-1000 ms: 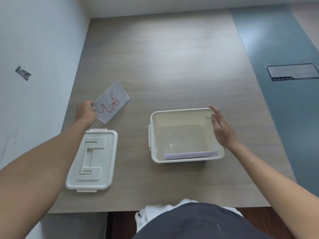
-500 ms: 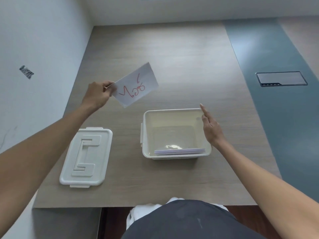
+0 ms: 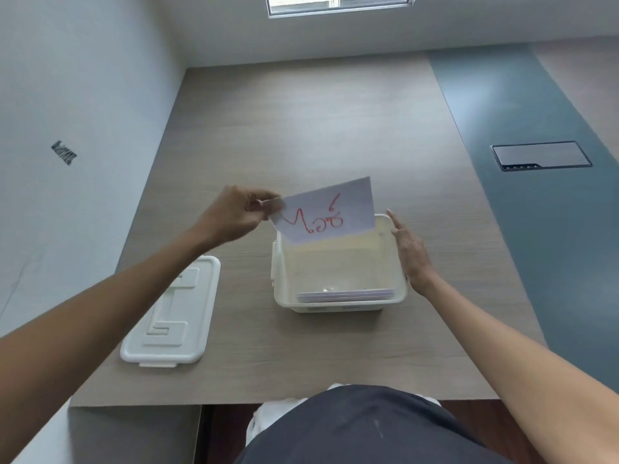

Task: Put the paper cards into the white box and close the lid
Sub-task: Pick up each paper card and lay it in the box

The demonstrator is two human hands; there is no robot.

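Note:
My left hand point(image 3: 239, 214) pinches the left corner of a white paper card point(image 3: 330, 212) with red writing and holds it in the air over the far rim of the white box point(image 3: 338, 304). The box stands open on the wooden table. Other cards point(image 3: 345, 294) lie flat inside it against the near wall. My right hand point(image 3: 410, 252) rests flat against the outside of the box's right wall with straight fingers and holds nothing. The white lid point(image 3: 174, 316) lies flat on the table to the left of the box, partly under my left forearm.
A white wall point(image 3: 77, 128) runs close along the table's left edge. A blue strip point(image 3: 536, 229) covers the table's right side and has a dark rectangular hatch point(image 3: 541, 155) set into it. The near table edge point(image 3: 301, 401) is just in front of my body.
My left hand has lifted the card off the table at the left and carried it right, to above the box. The right hand has stayed on the box's right wall.

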